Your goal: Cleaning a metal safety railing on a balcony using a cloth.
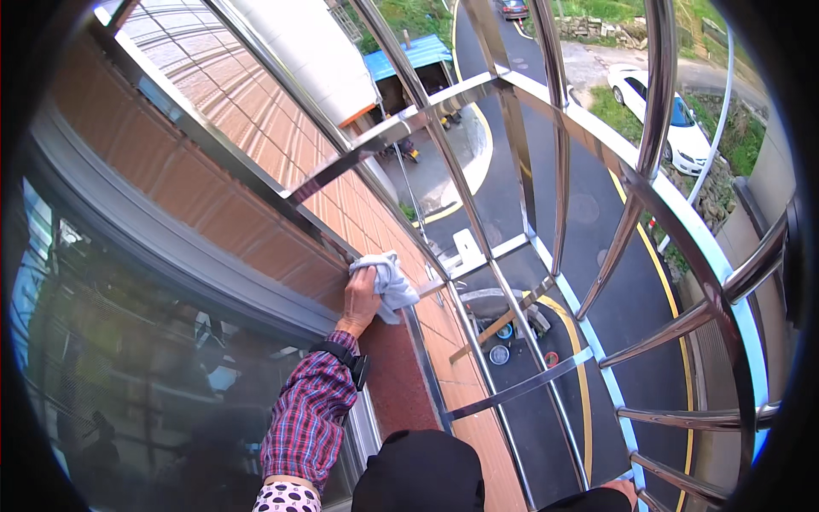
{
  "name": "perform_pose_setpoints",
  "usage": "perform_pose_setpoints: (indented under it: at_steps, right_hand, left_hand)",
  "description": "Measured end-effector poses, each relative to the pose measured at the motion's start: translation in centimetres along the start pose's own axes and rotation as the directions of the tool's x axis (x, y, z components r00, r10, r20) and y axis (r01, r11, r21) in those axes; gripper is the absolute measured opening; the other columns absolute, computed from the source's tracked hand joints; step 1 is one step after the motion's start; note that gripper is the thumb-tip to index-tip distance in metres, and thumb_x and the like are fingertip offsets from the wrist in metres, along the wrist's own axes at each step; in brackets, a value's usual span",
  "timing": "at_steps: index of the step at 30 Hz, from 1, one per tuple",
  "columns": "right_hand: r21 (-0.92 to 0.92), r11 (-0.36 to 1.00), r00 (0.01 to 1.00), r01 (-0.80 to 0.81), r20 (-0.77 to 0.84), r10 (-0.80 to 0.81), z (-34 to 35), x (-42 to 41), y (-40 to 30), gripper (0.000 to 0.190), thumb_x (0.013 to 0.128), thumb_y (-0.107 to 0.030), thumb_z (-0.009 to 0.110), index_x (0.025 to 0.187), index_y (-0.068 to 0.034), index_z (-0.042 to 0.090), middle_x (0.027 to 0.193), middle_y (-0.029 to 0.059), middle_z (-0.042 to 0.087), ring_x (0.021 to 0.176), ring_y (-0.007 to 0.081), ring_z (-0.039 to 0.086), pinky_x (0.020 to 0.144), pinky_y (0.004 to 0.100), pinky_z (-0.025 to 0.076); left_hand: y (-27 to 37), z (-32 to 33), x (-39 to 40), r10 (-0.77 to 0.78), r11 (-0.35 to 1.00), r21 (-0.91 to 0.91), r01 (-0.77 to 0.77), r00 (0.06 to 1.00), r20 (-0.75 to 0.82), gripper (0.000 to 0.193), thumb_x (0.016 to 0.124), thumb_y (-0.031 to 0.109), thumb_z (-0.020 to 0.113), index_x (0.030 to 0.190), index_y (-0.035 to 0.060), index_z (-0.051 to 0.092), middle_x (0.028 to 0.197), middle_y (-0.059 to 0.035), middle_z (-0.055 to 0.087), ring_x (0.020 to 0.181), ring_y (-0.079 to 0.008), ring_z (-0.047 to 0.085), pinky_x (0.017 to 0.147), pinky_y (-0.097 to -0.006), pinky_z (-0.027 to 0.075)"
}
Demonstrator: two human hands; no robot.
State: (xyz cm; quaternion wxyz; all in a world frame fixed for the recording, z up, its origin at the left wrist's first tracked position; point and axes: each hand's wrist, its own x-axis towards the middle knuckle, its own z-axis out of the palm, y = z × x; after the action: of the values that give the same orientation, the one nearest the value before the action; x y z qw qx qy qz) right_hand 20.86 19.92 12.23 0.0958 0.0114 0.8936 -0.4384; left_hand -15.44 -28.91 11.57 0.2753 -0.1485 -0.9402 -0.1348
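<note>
My left hand [360,299] is closed around a crumpled pale grey-blue cloth [388,285]. The cloth lies against the flat metal bar [326,240] that runs along the tiled wall, at the outer edge of the reddish window ledge [403,377]. A plaid sleeve covers that arm, with a black strap at the wrist. At the lower right, part of my right hand [619,491] shows beside the lower rail of the stainless-steel window cage [608,377]. Its fingers are mostly hidden, so its grip cannot be made out.
Window glass [147,358] and its grey frame [192,230] fill the left side. Curved steel bars [563,192] enclose the right. My dark-clothed knee [419,473] is at the bottom. Far below, through the gaps, lie a road [563,224], a parked white car [672,125] and several buckets [499,354].
</note>
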Motion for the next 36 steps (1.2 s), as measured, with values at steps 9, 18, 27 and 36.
perform_pose_setpoints:
  at_steps: [9,18,27,36]
  right_hand:
    - [-0.015,1.000,0.998,0.007,-0.059,-0.008,1.9,0.6,3.4,0.025,0.069,-0.009,0.060,0.093,-0.005,0.056,0.086,0.0107,0.054,0.082,0.0253,0.052,0.074,0.0359,0.043]
    - [-0.134,0.990,0.997,-0.047,-0.071,0.038,3.4,0.1,6.6,0.019,0.061,-0.010,0.067,0.079,-0.008,0.062,0.079,0.0086,0.056,0.081,0.0258,0.054,0.072,0.0362,0.043]
    - [-0.181,0.976,0.987,-0.121,0.085,0.138,1.2,0.2,5.8,0.031,0.065,-0.009,0.061,0.096,-0.007,0.060,0.083,0.0110,0.053,0.083,0.0282,0.052,0.074,0.0375,0.042]
    - [-0.096,0.973,0.968,-0.211,0.117,0.222,-1.8,4.0,-5.1,0.029,0.073,-0.010,0.050,0.101,-0.005,0.056,0.096,0.0127,0.054,0.094,0.0284,0.049,0.084,0.0340,0.038]
  left_hand:
    - [4.9,-18.2,13.5,0.251,0.906,0.423,0.035,0.760,-0.600,0.043,0.068,0.002,0.046,0.110,-0.0076,0.041,0.108,-0.0295,0.044,0.104,-0.0460,0.037,0.092,-0.0499,0.027]
    - [-0.4,-6.2,4.4,0.007,0.958,0.255,0.132,0.878,-0.479,0.045,0.069,-0.002,0.047,0.114,-0.0043,0.042,0.114,-0.0263,0.043,0.111,-0.0424,0.035,0.096,-0.0478,0.025]
    - [0.4,9.3,-7.2,-0.317,0.934,0.119,0.336,0.936,-0.151,0.036,0.075,0.000,0.048,0.111,-0.0035,0.045,0.112,-0.0260,0.048,0.108,-0.0413,0.043,0.093,-0.0452,0.033]
    - [3.8,15.1,-9.9,-0.651,0.752,0.196,0.629,0.756,0.068,0.037,0.073,0.003,0.051,0.108,-0.0027,0.040,0.116,-0.0241,0.046,0.106,-0.0397,0.042,0.090,-0.0471,0.032]
